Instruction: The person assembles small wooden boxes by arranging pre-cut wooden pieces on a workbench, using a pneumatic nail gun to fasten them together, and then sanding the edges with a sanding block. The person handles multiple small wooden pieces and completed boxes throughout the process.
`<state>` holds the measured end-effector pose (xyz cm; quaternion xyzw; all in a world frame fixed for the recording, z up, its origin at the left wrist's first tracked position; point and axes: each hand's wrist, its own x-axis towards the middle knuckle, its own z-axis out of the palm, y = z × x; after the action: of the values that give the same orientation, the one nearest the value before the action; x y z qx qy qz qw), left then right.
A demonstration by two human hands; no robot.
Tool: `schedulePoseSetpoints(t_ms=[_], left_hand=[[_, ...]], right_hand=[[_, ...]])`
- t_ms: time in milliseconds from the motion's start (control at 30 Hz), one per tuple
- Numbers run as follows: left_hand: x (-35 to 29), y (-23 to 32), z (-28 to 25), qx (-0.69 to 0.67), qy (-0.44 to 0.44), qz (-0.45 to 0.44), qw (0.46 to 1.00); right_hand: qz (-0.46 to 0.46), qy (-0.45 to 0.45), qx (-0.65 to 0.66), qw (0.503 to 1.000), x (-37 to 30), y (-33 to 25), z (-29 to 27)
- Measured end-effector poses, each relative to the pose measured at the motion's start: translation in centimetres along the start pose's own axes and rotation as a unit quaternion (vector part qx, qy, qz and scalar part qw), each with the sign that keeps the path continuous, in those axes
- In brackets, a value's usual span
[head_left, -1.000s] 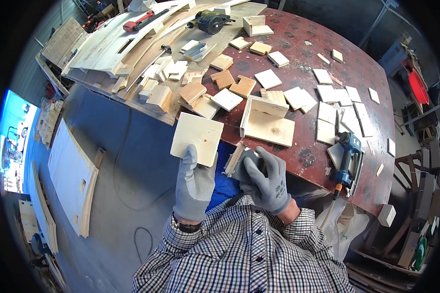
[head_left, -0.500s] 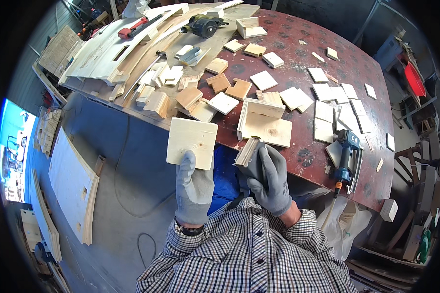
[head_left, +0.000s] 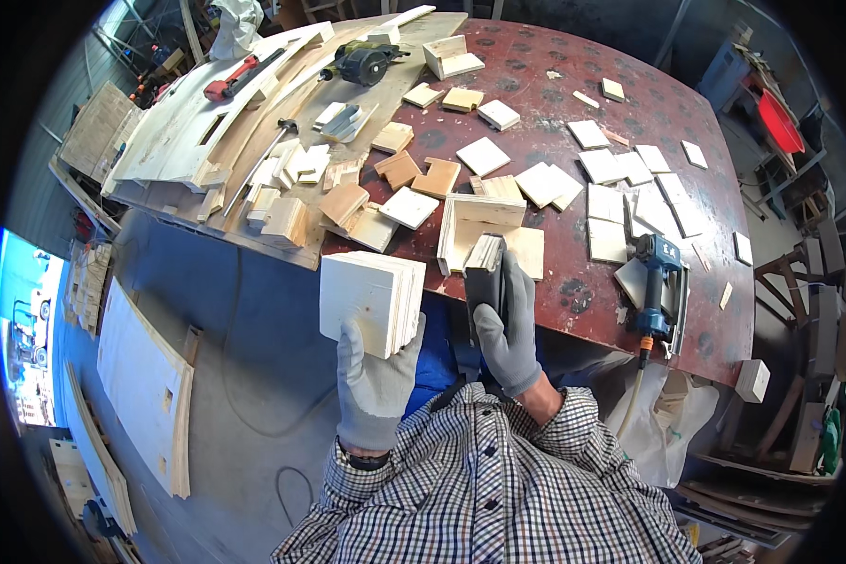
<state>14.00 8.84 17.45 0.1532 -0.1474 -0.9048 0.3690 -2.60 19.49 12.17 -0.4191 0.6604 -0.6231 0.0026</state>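
Note:
My gloved left hand grips a stack of square plywood pieces, held upright off the table's near edge; its layered edges show on the right side. In my gloved right hand is a sanding block, a plywood block with a dark wrapped face, its bare end pointing up. The stack and the block are apart. Just beyond the block, a plywood corner piece of joined boards sits at the table edge, partly hidden by my right hand and the block.
Loose plywood squares lie scattered over the dark red table. A blue nail gun with a hose rests at the right. Notched blocks, a circular saw and a red tool lie to the left and far left.
My left hand has turned the stack, so several layered edges now show instead of just the front face. My right hand has tipped the sanding block more upright and raised it slightly.

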Motion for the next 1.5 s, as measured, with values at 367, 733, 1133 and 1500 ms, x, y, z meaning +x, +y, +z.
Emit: schedulePoseSetpoints(t_ms=[367, 733, 1133, 1500], left_hand=[[-0.3, 1.0, -2.0, -0.017, -0.144, -0.079, 0.986], [-0.8, 8.4, -3.2, 0.159, -0.115, -0.187, 0.962], [-1.6, 2.8, -9.1, 0.242, -0.083, -0.057, 0.965], [-1.7, 4.4, -0.6, 0.684, -0.139, 0.316, 0.643]], right_hand=[[-0.252, 0.018, -0.018, 0.967, 0.7, -3.1, 0.9], [-0.294, -0.094, 0.036, 0.951, 1.8, -3.3, -2.4], [-0.137, -0.081, -0.006, 0.987, -1.0, -1.2, -0.9], [-0.135, -0.179, 0.071, 0.972, 5.3, -7.8, -6.0]])
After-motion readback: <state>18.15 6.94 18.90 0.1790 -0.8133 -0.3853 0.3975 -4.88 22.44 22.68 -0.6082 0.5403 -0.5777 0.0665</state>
